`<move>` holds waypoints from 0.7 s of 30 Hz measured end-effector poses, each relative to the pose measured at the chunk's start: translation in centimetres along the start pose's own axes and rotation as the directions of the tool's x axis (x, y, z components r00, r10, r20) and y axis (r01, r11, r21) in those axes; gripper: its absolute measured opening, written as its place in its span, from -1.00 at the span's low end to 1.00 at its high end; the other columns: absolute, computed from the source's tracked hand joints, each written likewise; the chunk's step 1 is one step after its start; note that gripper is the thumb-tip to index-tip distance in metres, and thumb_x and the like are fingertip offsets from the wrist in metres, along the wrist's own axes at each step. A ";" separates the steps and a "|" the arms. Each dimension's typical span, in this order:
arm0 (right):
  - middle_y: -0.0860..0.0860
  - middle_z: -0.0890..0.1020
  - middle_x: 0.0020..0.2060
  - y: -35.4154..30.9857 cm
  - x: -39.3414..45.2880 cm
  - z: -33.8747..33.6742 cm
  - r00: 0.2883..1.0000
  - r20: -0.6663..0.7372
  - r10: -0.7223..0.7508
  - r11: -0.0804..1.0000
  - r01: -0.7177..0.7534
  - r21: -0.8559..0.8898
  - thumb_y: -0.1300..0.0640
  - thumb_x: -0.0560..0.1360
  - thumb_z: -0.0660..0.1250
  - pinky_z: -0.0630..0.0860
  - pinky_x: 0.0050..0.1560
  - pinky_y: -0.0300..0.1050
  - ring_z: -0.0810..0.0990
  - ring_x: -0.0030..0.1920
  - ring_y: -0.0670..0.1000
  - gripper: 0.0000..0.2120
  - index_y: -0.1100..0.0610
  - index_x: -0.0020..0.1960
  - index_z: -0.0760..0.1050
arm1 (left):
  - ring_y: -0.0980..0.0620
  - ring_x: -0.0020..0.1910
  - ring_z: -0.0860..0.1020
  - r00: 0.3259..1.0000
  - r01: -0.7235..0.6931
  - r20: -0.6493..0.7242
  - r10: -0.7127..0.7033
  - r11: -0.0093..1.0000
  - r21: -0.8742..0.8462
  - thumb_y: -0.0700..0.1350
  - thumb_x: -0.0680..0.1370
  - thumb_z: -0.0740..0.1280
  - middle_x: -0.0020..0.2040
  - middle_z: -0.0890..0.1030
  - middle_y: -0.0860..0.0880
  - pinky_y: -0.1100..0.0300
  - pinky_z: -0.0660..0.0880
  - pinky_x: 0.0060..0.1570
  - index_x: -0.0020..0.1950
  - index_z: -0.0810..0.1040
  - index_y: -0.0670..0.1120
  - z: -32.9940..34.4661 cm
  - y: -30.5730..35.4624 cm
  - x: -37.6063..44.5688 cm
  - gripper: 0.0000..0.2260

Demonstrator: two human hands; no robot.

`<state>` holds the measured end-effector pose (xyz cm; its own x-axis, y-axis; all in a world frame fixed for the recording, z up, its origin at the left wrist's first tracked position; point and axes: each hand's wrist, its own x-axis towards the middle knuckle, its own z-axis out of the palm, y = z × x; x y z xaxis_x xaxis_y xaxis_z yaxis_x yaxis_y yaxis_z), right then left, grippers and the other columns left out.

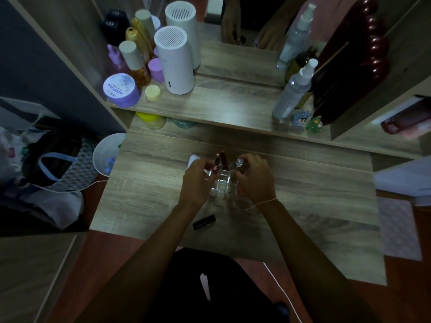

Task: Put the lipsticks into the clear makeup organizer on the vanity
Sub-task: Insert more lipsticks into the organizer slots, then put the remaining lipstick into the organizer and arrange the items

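Head view. Grip, left hand (197,176): fingers closed round a small dark-red lipstick with a round red end cap (214,168), held at the left edge of the clear plastic gridded makeup organizer (221,183). Grip, right hand (254,177): fingers pinched on a lipstick with a clear, shiny round cap (239,162), held at the organizer's far right corner; whether its base has entered a cell cannot be told in the dim light.

Organizer: stands on the grey wood-grain table (303,206), between the two hands. Contents: two tall dark-red lipstick tubes (221,159) upright in the far cells. Near cells appear empty, though the clear walls make this hard to read.

Outstanding: one black lipstick tube (204,222) lying flat on the table, near the person, well apart from the organizer and untouched. A white cylindrical item (193,159) just beyond the left hand; its identity is not clear.

Progress, as judged: roughly halfway. Two pieces stowed, two in hand being seated, at least one left to collect.
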<state>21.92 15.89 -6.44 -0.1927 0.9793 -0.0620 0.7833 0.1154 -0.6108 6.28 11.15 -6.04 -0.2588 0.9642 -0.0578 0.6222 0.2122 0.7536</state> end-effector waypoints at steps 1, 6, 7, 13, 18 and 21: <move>0.07 0.60 0.03 -0.1 0.0 0.0 1.000 -0.001 0.002 1.000 -0.002 0.003 0.12 0.38 0.45 0.48 0.07 0.12 0.50 0.06 0.12 -0.72 0.07 0.07 0.50 | 0.05 -0.24 0.57 1.000 0.001 0.003 -0.001 1.000 -0.002 -0.19 0.42 0.48 0.01 0.53 -0.10 0.41 0.42 -0.28 -0.04 0.56 -0.15 -0.1 0.0 0.0 -0.82; 0.11 0.55 0.14 -0.5 -0.7 -0.2 0.997 -0.079 -0.014 0.999 0.017 0.037 0.11 0.37 0.48 0.47 0.14 0.05 0.49 0.13 0.12 -0.55 0.09 0.22 0.45 | 0.12 -0.28 0.54 0.999 -0.046 0.024 0.046 0.999 -0.001 -0.16 0.43 0.47 0.01 0.54 -0.07 0.38 0.44 -0.27 -0.03 0.54 -0.12 -0.8 -0.3 -0.5 -0.82; 0.13 0.51 0.17 -0.6 -0.9 -0.3 0.993 -0.117 -0.028 0.998 0.034 0.044 0.11 0.36 0.49 0.47 0.15 -0.01 0.48 0.15 0.10 -0.50 0.11 0.25 0.43 | 0.15 -0.29 0.52 0.998 -0.062 0.028 0.062 0.998 -0.002 -0.16 0.43 0.47 0.00 0.55 -0.06 0.44 0.42 -0.28 -0.03 0.53 -0.11 -0.9 -0.4 -0.7 -0.82; 0.13 0.49 0.02 -2.1 -4.2 0.1 0.923 -0.354 -0.149 0.979 0.187 0.075 0.18 0.42 0.40 0.52 -0.05 -0.06 0.47 0.00 0.04 -0.72 0.10 0.11 0.45 | 0.13 -0.21 0.53 0.996 -0.079 -0.035 0.078 0.997 -0.024 -0.17 0.49 0.39 0.05 0.58 -0.03 0.23 0.50 -0.17 0.12 0.51 -0.06 -3.1 -1.9 -3.2 -0.78; 0.12 0.54 0.01 -2.2 -8.2 4.0 0.964 0.008 -0.265 0.958 0.265 -0.107 0.13 0.43 0.26 0.48 0.01 -0.04 0.45 0.02 0.08 -0.78 0.15 0.06 0.49 | -0.18 -0.01 0.56 0.950 -0.303 -0.021 0.312 0.933 0.194 -0.33 0.49 0.31 0.04 0.60 -0.22 0.02 0.51 -0.01 0.12 0.54 -0.22 -4.7 -5.5 -5.9 -0.79; 0.10 0.56 0.08 -1.9 -9.4 6.0 0.940 0.249 -0.234 0.944 0.281 -0.172 0.10 0.40 0.32 0.45 0.18 0.00 0.43 0.11 0.10 -0.69 0.10 0.14 0.52 | -0.25 0.06 0.57 0.922 -0.380 0.050 0.384 0.872 0.309 -0.35 0.43 0.36 0.10 0.59 -0.31 -0.06 0.52 0.08 0.17 0.53 -0.30 -4.8 -7.9 -6.4 -0.69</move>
<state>18.69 5.46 -9.41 -0.5115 0.8520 -0.1113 0.7873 0.4128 -0.4581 -0.47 2.51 -8.48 0.0375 0.9783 0.2037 0.8693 -0.1325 0.4762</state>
